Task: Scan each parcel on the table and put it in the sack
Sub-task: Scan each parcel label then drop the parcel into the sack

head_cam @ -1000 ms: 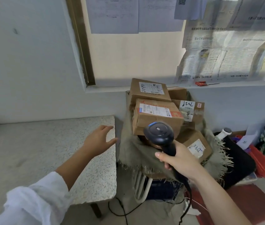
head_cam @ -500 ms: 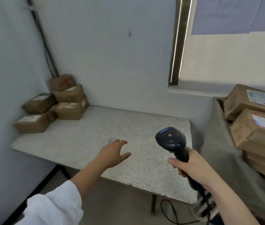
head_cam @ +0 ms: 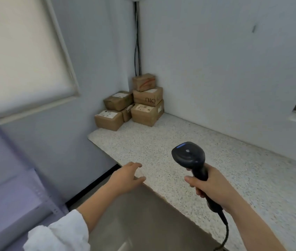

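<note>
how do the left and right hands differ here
The right hand grips the black scanner; the left hand holds nothing, fingers relaxed. The left hand is at the near edge of the table; the right hand is over its top. Both are held out in front, short of the stacked parcels.

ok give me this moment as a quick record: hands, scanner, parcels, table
left hand: open, holds nothing, at the table's near edge
right hand: grips the scanner's handle
scanner: black, corded, head raised above the table
parcels: several brown boxes stacked in the table's far corner, against the walls, untouched
table: speckled stone top
</note>
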Tool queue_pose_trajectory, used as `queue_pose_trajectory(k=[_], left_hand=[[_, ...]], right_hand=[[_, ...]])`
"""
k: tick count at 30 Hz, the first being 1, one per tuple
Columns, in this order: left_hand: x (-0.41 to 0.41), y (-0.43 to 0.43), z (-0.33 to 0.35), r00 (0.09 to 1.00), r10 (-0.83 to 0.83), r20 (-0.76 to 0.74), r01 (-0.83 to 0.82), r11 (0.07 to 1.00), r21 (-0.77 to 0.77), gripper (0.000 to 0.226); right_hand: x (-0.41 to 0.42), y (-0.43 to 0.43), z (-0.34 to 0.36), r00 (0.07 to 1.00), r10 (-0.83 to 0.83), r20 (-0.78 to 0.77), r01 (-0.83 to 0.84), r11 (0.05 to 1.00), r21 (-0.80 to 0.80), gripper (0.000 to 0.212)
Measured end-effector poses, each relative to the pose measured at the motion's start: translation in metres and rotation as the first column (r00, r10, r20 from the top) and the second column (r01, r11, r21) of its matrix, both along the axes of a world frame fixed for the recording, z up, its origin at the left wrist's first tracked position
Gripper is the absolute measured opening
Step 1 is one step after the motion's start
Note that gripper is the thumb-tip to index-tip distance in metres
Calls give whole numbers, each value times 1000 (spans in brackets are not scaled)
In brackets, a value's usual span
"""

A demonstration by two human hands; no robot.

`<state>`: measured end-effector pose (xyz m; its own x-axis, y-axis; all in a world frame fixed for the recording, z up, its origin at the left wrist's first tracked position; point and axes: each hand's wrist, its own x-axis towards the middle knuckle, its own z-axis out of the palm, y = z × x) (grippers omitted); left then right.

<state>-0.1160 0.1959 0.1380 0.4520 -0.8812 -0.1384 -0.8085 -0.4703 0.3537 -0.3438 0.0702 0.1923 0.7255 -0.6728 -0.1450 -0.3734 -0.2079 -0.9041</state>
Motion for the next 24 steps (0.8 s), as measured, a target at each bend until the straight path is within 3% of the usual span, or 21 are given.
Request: queue_pose_trajectory(k=[13,24], left_hand=[[120,-124,0,1000,3,14,-2,997,-81,57],[228,-205,-45,994,-74,-77,74,997,-10,56]], right_hand=[[130,-122,0,998,55,9,-55,998,12,20],[216,-181,-12,997,-52,-52,55,997,55,21]])
